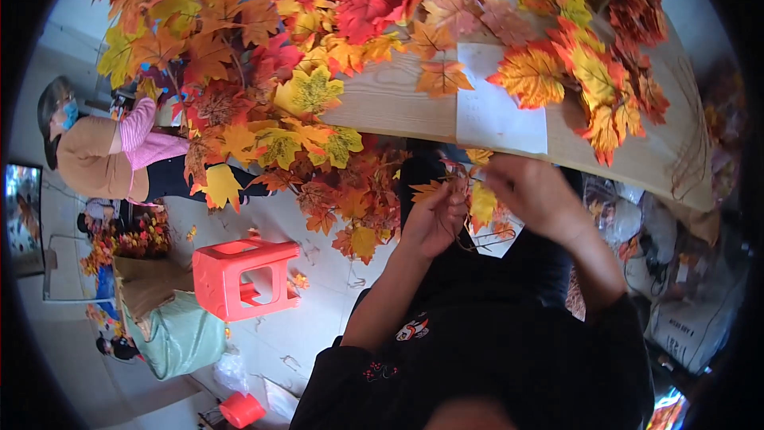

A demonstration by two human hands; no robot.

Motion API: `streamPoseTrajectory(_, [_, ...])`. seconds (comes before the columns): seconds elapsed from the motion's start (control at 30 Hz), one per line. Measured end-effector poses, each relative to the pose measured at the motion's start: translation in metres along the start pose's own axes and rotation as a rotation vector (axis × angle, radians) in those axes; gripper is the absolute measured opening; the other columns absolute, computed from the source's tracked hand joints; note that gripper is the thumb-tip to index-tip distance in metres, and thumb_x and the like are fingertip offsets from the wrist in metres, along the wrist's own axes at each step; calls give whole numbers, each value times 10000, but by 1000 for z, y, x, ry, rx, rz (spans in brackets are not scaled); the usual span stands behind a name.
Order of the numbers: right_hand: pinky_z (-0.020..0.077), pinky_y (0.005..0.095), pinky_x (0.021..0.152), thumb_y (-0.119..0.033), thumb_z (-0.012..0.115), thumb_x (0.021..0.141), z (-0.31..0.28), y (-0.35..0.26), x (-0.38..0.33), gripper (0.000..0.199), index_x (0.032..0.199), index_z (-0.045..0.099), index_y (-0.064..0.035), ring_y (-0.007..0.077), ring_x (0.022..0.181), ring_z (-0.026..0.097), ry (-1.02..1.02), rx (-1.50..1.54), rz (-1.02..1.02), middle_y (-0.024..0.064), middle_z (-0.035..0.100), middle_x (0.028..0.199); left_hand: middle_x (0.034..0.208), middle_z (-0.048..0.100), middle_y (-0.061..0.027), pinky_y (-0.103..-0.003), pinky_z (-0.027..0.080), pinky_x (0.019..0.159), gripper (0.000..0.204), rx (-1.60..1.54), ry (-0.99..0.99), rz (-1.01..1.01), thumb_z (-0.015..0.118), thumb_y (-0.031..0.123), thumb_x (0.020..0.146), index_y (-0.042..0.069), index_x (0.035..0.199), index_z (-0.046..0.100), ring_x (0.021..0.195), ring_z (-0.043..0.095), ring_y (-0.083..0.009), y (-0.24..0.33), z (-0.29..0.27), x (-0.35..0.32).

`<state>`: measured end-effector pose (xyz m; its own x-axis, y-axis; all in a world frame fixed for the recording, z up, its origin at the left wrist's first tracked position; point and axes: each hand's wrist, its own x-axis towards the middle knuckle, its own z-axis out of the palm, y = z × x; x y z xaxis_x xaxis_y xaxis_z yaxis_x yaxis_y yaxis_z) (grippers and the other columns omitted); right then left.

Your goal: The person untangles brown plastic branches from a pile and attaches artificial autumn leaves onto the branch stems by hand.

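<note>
Just below the table edge, my left hand point(436, 219) is closed around the thin stems of an artificial maple leaf sprig point(482, 205) with yellow and orange leaves. Close to it on the right is my right hand point(532, 195), its fingers curled together and somewhat blurred; what they pinch, if anything, I cannot make out. Brown wire-like stems hang beneath the left hand over my dark clothing. A white paper sheet point(501, 111) lies on the wooden table point(390, 99) in front of my hands.
Heaps of red, orange and yellow leaf branches point(318, 0) cover the table's far and left sides. Another leaf bunch point(589, 80) lies right of the paper. A red plastic stool point(247, 279) and a green sack point(179, 334) stand on the left floor. A person point(99, 151) works farther left.
</note>
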<state>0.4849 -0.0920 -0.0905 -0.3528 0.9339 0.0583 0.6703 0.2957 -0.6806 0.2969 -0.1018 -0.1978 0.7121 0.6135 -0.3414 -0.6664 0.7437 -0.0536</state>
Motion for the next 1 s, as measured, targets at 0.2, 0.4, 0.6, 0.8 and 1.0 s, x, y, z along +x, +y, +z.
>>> streamPoseTrajectory(0.2, [462, 403, 609, -91, 535, 763, -64, -22, 180, 107, 826, 601, -35, 322, 666, 589, 514, -234, -416, 153, 603, 704, 731, 457, -4, -202, 440, 573, 243, -65, -42, 46, 414, 200, 914, 46, 1075, 510, 637, 434, -85, 0, 14, 19])
streamPoseTrajectory(0.4, [461, 350, 742, -57, 549, 708, -38, 11, 321, 138, 817, 624, -96, 266, 827, 566, 561, -613, -743, 70, 609, 799, 760, 543, 9, -213, 478, 624, 305, -121, -57, -9, 444, 294, 904, 114, 1141, 512, 702, 534, -91, -15, 0, 16])
streamPoseTrajectory(0.6, [456, 323, 749, -48, 588, 684, -43, 11, 354, 73, 746, 616, -76, 226, 839, 540, 293, -696, -721, 37, 586, 803, 787, 535, -3, -234, 461, 639, 203, -164, -122, -30, 450, 237, 908, 100, 1041, 521, 714, 523, -101, -7, -12, 4])
streamPoseTrajectory(0.8, [466, 358, 637, -51, 511, 708, -79, -53, 293, 86, 751, 571, -8, 288, 690, 586, 403, -306, -638, 152, 600, 699, 782, 554, -5, -247, 486, 632, 154, 245, -8, 116, 460, 203, 902, 69, 936, 530, 692, 555, -106, -11, -15, 14])
streamPoseTrajectory(1.0, [467, 348, 583, -102, 572, 722, -100, -34, 140, 127, 767, 583, 16, 212, 589, 551, 108, 432, -679, 131, 590, 662, 642, 575, -30, -189, 410, 436, 101, 720, 361, 424, 555, 142, 843, 65, 781, 536, 488, 523, -82, 8, 4, 18])
